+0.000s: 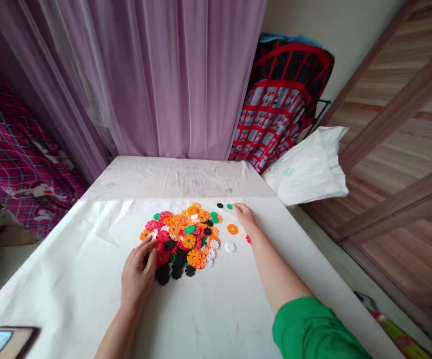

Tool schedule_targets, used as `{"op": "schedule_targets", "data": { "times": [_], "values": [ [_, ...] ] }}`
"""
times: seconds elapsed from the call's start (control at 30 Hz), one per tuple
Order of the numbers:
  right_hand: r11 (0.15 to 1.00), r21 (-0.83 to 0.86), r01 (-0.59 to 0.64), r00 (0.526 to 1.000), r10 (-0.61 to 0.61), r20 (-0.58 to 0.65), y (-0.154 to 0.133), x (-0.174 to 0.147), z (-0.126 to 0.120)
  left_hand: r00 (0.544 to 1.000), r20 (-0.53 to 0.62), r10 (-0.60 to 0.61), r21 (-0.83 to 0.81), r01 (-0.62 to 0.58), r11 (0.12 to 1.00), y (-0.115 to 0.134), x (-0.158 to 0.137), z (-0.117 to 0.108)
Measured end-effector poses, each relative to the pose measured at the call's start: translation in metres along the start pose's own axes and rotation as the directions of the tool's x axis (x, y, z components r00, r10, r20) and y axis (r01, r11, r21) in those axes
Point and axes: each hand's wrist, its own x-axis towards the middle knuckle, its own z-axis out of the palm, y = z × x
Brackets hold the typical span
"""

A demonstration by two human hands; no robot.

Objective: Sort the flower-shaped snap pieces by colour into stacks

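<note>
A heap of notched plastic interlocking discs point(189, 242) in orange, red, black, green and white lies on the white-covered table. My left hand point(138, 271) rests against the heap's near left side, thumb and fingers apart around its edge. Right of the heap, my right hand point(244, 215) has its fingertips closed at the edge of a green disc point(229, 206) on or just above the cloth. Just left of that is a black disc point(220, 205). An orange disc point(232, 229) and a white disc point(230, 247) lie apart nearer me; my forearm partly covers a red disc point(248, 240).
A phone point(8, 343) lies at the table's near left corner. Beyond the far edge hangs a purple curtain point(186, 75). A white bag point(309, 167) sits beside the right edge, near a wooden door point(398, 149). The white table cover point(88, 264) has wrinkles on the left.
</note>
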Motion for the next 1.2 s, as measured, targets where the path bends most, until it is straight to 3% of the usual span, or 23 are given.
{"op": "schedule_targets", "data": {
  "times": [0.17, 0.3, 0.4, 0.5, 0.57, 0.8, 1.2],
  "values": [
    [0.999, -0.026, 0.022, 0.999, -0.022, 0.029, -0.011, -0.014, -0.004, 1.000, -0.004, 0.009, -0.015, -0.009, 1.000, -0.001, 0.001, 0.001],
    [0.997, -0.058, 0.056, 0.997, -0.052, 0.062, -0.010, -0.052, -0.008, 1.000, -0.024, 0.003, -0.022, -0.004, 1.000, -0.002, 0.000, 0.004],
    [0.962, -0.128, 0.241, 0.970, -0.241, 0.019, -0.004, -0.095, -0.004, 1.000, -0.025, 0.005, -0.022, -0.006, 1.000, -0.001, 0.000, 0.004],
    [0.872, -0.242, 0.425, 0.901, -0.433, 0.023, -0.003, -0.129, 0.008, 1.000, -0.012, 0.004, -0.022, -0.004, 1.000, -0.001, 0.000, 0.004],
    [0.818, -0.309, 0.485, 0.866, -0.498, 0.041, -0.005, -0.140, 0.017, 1.000, -0.006, 0.000, -0.021, 0.000, 1.000, -0.001, 0.000, 0.003],
    [0.771, -0.393, 0.501, 0.859, -0.498, 0.118, -0.010, -0.142, 0.028, 1.000, -0.001, 0.019, 0.002, -0.019, 1.000, -0.003, 0.000, 0.003],
    [0.762, -0.463, 0.452, 0.873, -0.483, 0.058, -0.012, -0.146, 0.031, 1.000, 0.019, 0.007, -0.008, -0.007, 1.000, -0.002, -0.001, 0.001]
  ]
}}
